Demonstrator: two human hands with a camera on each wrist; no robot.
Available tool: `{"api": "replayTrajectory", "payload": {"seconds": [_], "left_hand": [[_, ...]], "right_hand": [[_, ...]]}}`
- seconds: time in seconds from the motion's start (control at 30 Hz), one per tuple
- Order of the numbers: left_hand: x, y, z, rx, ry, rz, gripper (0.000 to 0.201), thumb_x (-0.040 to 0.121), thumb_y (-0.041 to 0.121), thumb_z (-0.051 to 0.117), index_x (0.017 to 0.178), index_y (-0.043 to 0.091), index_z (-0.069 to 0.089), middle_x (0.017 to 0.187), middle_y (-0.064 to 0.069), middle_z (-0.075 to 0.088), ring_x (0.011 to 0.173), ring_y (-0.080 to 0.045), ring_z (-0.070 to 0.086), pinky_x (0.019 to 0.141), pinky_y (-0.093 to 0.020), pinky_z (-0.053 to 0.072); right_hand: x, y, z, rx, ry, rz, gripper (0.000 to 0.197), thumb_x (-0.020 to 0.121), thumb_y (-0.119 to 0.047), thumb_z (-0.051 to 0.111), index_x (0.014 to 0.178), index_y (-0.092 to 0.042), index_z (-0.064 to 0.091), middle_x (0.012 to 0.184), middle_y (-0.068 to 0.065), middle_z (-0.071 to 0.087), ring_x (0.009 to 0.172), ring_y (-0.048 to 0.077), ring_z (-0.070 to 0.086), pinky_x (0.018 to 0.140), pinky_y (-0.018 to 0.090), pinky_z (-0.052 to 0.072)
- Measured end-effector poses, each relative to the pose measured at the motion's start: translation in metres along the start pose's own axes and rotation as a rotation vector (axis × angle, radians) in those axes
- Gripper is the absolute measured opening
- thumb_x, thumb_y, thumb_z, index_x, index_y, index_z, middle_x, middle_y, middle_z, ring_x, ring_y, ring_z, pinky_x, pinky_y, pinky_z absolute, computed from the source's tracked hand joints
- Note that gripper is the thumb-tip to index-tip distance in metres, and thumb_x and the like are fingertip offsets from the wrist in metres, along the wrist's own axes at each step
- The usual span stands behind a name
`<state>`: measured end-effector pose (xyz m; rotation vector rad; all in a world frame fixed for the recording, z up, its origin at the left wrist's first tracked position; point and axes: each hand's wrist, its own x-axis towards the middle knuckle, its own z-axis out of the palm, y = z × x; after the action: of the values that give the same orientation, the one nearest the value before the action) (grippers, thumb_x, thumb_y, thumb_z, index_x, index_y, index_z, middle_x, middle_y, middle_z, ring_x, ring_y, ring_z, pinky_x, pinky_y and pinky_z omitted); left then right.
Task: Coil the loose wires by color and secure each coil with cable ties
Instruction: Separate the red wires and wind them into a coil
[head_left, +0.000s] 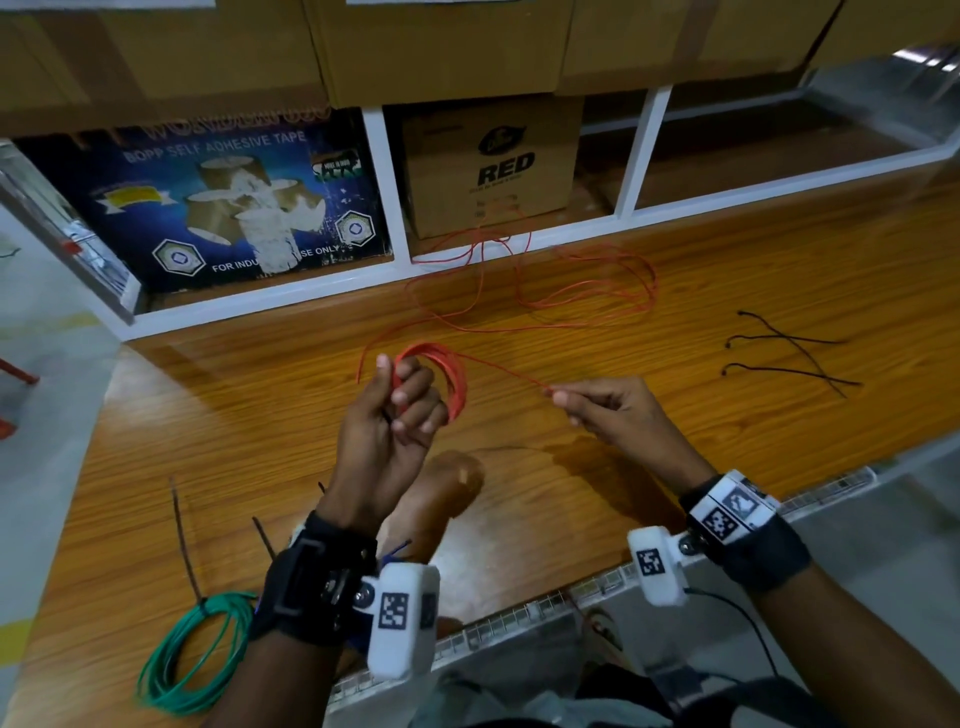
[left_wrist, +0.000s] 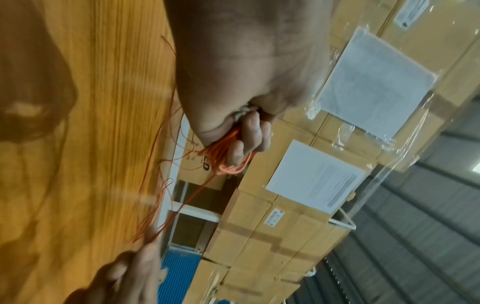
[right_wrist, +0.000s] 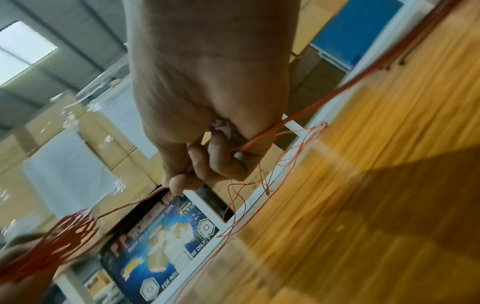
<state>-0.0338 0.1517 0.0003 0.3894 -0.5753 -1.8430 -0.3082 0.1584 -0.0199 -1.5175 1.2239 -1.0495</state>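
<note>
Red wire (head_left: 571, 301) sprawls loose across the far table (head_left: 675, 441). From the head view, my left hand (head_left: 395, 410) grips the red coil (head_left: 452, 374) and my right hand (head_left: 608, 410) pinches the feeding strand. The green coil (head_left: 192, 654) lies near left, already tied; black ties (head_left: 789, 353) wait far right.

Left wrist: fingers (left_wrist: 249, 139) curl round the bundled loops.

Right wrist: thumb and fingertips (right_wrist: 179, 183) pinch the strand, which runs taut toward the coil. I'd keep light tension, lay each turn flat beside the last and match the loop size, so the tangle by the shelf (head_left: 395, 260) feeds without snagging.
</note>
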Motion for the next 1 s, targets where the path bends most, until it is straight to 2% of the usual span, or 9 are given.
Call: {"api": "replayTrajectory", "payload": {"seconds": [0.1,0.2,0.27,0.4,0.53,0.63,0.83,0.9,1.0], "left_hand": [[0.005,0.010,-0.006,-0.013,0.062,0.098,0.034,0.110,0.034,0.027,0.089,0.018,0.048,0.066,0.008,0.040,0.049,-0.004,0.035,0.053,-0.019,0.037],[0.011,0.007,-0.012,0.066,0.126,0.147,0.032,0.110,0.034,0.029,0.090,0.018,0.048,0.068,0.007,0.040,0.050,-0.005,0.036,0.055,-0.022,0.038],[0.013,-0.001,-0.011,0.199,0.164,0.168,0.031,0.110,0.034,0.030,0.090,0.018,0.048,0.069,0.005,0.041,0.053,-0.007,0.036,0.058,-0.024,0.037],[0.012,-0.021,-0.003,0.449,0.205,0.174,0.035,0.112,0.033,0.026,0.089,0.017,0.047,0.069,0.004,0.042,0.055,-0.011,0.035,0.059,-0.024,0.036],[0.005,-0.035,0.004,0.687,0.165,0.175,0.037,0.111,0.035,0.026,0.094,0.011,0.048,0.069,0.002,0.044,0.059,-0.013,0.037,0.058,-0.027,0.033],[-0.003,-0.043,0.007,0.811,0.104,0.185,0.042,0.112,0.036,0.027,0.091,0.008,0.051,0.066,0.000,0.041,0.057,-0.016,0.033,0.055,-0.032,0.029],[-0.015,-0.048,0.018,0.537,0.083,-0.006,0.044,0.110,0.034,0.027,0.079,0.011,0.048,0.056,0.004,0.027,0.047,-0.011,0.016,0.046,-0.023,0.017],[-0.015,-0.046,0.021,0.386,0.093,-0.055,0.042,0.109,0.033,0.029,0.076,0.013,0.046,0.053,0.007,0.026,0.044,-0.007,0.013,0.045,-0.023,0.014],[-0.012,-0.049,0.021,0.313,0.122,-0.047,0.040,0.108,0.032,0.030,0.075,0.013,0.043,0.052,0.007,0.025,0.044,-0.008,0.010,0.044,-0.024,0.013]], "right_hand": [[-0.010,0.003,0.000,-0.203,-0.012,-0.046,0.025,0.097,-0.020,0.069,0.121,-0.017,0.075,0.085,-0.001,0.077,0.078,0.006,0.070,0.067,0.019,0.051],[-0.020,-0.002,0.020,-0.633,-0.250,-0.178,0.028,0.100,-0.028,0.065,0.127,-0.022,0.072,0.092,-0.017,0.071,0.077,0.003,0.062,0.066,0.018,0.050],[-0.026,-0.012,0.041,-0.798,-0.370,-0.318,0.027,0.101,-0.029,0.064,0.124,-0.020,0.073,0.101,-0.009,0.073,0.084,0.004,0.061,0.072,0.023,0.053],[-0.028,-0.049,0.062,-0.646,-0.342,-0.517,0.020,0.099,-0.024,0.066,0.113,-0.015,0.076,0.094,-0.011,0.067,0.076,-0.007,0.046,0.067,0.006,0.035],[-0.010,-0.068,0.061,-0.604,-0.176,-0.589,0.013,0.099,-0.019,0.066,0.106,-0.013,0.076,0.089,-0.014,0.059,0.071,-0.009,0.042,0.066,0.007,0.031],[0.006,-0.068,0.053,-0.608,-0.030,-0.590,0.018,0.101,-0.025,0.063,0.107,-0.015,0.076,0.092,-0.015,0.062,0.074,-0.007,0.048,0.066,0.009,0.034],[0.022,-0.057,0.043,-0.512,0.002,-0.420,0.021,0.101,-0.035,0.064,0.105,-0.019,0.078,0.096,-0.011,0.069,0.082,0.000,0.060,0.064,0.015,0.041],[0.020,-0.053,0.049,-0.423,-0.055,-0.254,0.034,0.106,-0.041,0.053,0.097,-0.016,0.075,0.086,-0.008,0.066,0.076,0.004,0.060,0.063,0.024,0.045],[0.011,-0.050,0.062,-0.298,-0.091,-0.105,0.049,0.110,-0.043,0.039,0.074,-0.015,0.057,0.063,-0.006,0.049,0.057,0.008,0.044,0.056,0.028,0.035]]}}
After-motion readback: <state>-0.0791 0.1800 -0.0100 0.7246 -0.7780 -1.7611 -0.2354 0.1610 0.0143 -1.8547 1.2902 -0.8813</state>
